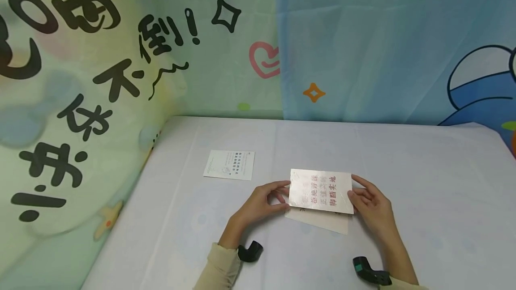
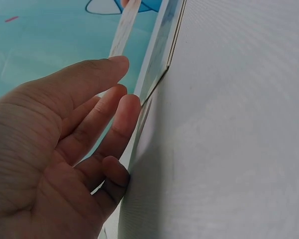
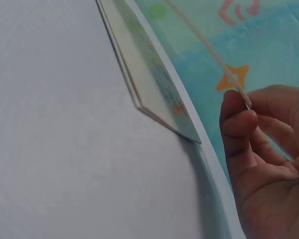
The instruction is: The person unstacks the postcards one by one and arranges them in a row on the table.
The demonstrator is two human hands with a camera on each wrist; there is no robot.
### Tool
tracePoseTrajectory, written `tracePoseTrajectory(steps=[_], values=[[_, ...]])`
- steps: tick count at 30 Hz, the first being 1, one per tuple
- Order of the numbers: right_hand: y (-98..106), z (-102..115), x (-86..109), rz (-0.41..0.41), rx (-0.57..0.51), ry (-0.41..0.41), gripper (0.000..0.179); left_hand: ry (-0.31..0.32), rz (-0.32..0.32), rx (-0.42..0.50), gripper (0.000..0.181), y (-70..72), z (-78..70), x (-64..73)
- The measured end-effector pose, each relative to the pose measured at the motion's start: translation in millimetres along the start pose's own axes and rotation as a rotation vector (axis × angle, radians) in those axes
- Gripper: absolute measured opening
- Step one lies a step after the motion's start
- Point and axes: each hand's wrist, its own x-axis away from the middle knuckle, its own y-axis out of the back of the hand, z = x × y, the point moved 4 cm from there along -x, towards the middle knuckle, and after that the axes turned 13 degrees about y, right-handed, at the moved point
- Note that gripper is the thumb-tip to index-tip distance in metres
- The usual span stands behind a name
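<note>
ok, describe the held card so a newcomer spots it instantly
On the white table, look between the left hand and the right hand. The held card spans the gap between them. Unlike the loose card at back left and the stack lying beneath, it is raised off the table, showing columns of reddish print.
</note>
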Motion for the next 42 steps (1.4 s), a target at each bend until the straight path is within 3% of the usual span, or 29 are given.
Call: tracePoseTrajectory(steps=[7,17,27,42], values=[[-3.2,0.4,-0.6,-0.011,-0.059,-0.024,0.049,0.015,-0.007,0.007,0.055,0.4,2.9,-0.8],[-13.8,9.2,1.7,0.174,-0.162,0.106,0.089,0.057,-0.079,0.001,0.058,4.2,6.8,0.4],[-19.9,13.1,2.4,0.201,-0.234,0.149,0.094,0.102,-0.141,0.034,0.06,8.2,5.8,0.2],[-37.4,18.8,-4.2,0.138,-0.135,0.131,0.088,0.12,-0.22,0.031,0.06,14.6,4.5,0.6]])
